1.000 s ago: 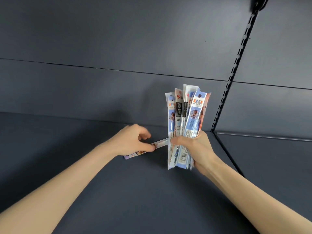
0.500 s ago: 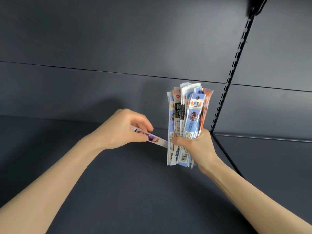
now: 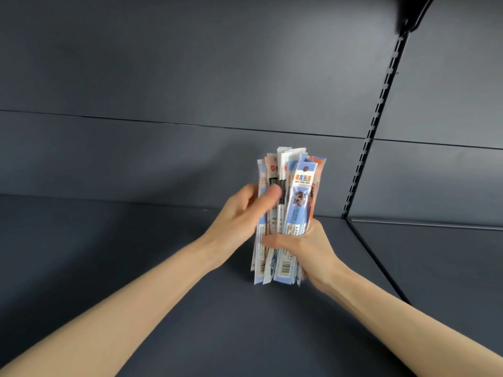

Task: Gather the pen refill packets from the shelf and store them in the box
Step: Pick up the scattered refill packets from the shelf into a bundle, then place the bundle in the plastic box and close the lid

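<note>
A bundle of several pen refill packets (image 3: 298, 197), blue, white and orange, stands upright above the dark shelf (image 3: 190, 308). My right hand (image 3: 302, 246) grips the bundle around its lower part. My left hand (image 3: 242, 213) presses against the bundle's left side, thumb across the front of the packets. The single packet it carried is now against the bundle and cannot be told apart from the others. No box is in view.
The shelf's dark back panel (image 3: 190, 159) rises behind the hands. A slotted upright rail (image 3: 367, 148) runs down at the right, with a neighbouring shelf bay (image 3: 435, 268) beyond it. A dark bracket (image 3: 411, 14) sits at the top right.
My left hand lifted a single packet off the shelf, carried it right and brought it against the bundle. The right hand raised the bundle slightly.
</note>
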Motion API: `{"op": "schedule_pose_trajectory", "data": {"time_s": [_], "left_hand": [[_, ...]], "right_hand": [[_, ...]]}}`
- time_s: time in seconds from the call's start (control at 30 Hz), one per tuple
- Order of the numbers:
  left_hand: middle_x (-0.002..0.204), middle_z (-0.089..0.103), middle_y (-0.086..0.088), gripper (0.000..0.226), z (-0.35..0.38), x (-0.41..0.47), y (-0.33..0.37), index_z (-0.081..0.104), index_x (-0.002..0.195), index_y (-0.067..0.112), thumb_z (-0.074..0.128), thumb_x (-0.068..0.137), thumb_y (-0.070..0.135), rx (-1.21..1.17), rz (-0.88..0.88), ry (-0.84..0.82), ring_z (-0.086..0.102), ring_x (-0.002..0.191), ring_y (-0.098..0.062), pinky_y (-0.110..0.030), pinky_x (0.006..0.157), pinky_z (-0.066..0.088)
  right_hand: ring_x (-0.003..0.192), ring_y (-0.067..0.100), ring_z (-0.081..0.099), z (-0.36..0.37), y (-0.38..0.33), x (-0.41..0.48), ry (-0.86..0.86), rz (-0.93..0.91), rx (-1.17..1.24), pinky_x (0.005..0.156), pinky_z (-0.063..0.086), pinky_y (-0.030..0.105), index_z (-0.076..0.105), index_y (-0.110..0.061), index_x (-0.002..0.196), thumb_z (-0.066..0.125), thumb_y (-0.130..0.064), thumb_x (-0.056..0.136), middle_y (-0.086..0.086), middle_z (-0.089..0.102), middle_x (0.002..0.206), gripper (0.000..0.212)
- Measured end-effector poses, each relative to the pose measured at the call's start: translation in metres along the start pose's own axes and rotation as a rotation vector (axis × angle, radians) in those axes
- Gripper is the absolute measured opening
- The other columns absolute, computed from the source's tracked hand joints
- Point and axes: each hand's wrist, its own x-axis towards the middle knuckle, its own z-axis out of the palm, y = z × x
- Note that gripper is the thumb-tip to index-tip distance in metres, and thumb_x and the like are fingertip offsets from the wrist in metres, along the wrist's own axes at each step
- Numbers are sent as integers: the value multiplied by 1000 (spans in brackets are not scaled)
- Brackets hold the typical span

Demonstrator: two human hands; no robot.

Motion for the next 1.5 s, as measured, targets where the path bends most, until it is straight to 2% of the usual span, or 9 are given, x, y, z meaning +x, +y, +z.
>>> {"op": "schedule_pose_trajectory", "data": {"time_s": [0.1, 0.2, 0.33, 0.47, 0.73, 0.97, 1.23, 1.33, 1.5], "left_hand": [[105, 71, 8, 49, 8, 3, 2, 55, 117, 28, 76, 72, 35, -70, -1, 68, 68, 98, -8, -29, 88, 53], [101, 72, 6, 55, 8, 4, -3, 53, 116, 28, 78, 68, 26, -99, 25, 140, 70, 95, -11, -36, 88, 55], [97, 72, 6, 51, 2, 4, -5, 56, 113, 28, 80, 69, 16, -88, 21, 122, 70, 92, -10, -29, 81, 57], [96, 73, 7, 46, -3, 3, -10, 57, 112, 26, 76, 73, 10, -31, 11, 106, 70, 90, -8, -19, 71, 56], [85, 72, 9, 25, -3, 9, -12, 63, 93, 28, 72, 78, 9, 25, -11, 108, 71, 78, -7, -23, 68, 57], [68, 73, 13, 22, 13, 5, 1, 65, 83, 26, 68, 81, 5, -47, 21, 68, 71, 71, -6, -21, 63, 58], [86, 76, -5, 15, 107, -7, 29, 70, 87, 19, 75, 75, 12, -110, 16, -151, 73, 83, -18, -28, 72, 59], [100, 74, -13, 31, 168, -11, 37, 72, 93, 14, 80, 64, 19, -135, -14, -221, 71, 94, -25, -37, 82, 58], [90, 76, -7, 33, 291, -17, 48, 70, 89, 18, 81, 58, 19, -205, 16, -272, 73, 86, -23, -34, 75, 59]], "right_hand": [[82, 18, 73, 8, -6, 2, -52, -51, -66, 77, 59, 32, 68, -6, 97, 75, 6, 69, 8, 75, 89, 31], [89, 17, 72, 14, -5, 3, -101, -46, -88, 82, 59, 35, 66, -10, 105, 76, 2, 68, 7, 74, 96, 41], [92, 15, 71, 16, 0, 2, -208, 4, -101, 82, 58, 30, 63, -11, 110, 76, -1, 70, 7, 74, 100, 43], [97, 14, 70, 20, 1, 1, -245, 26, -110, 88, 56, 35, 61, -18, 115, 78, -4, 69, 5, 72, 105, 51], [93, 29, 71, 23, 2, -3, -205, 95, -55, 89, 55, 47, 70, -8, 95, 79, -9, 60, 15, 73, 98, 36], [92, 28, 70, 8, -10, -19, -233, 80, -66, 88, 56, 43, 69, -10, 94, 75, 0, 69, 9, 72, 91, 27], [86, 16, 72, -74, -25, -88, -127, 40, -89, 78, 58, 28, 70, -14, 92, 75, -3, 74, 0, 73, 88, 21], [83, 15, 72, -127, -30, -127, -88, 45, -105, 75, 57, 27, 71, -16, 90, 75, -5, 75, 0, 74, 87, 18], [84, 18, 72, -230, -32, -195, 5, 77, -128, 76, 56, 29, 73, -13, 90, 75, -6, 73, 2, 74, 88, 19]]}}
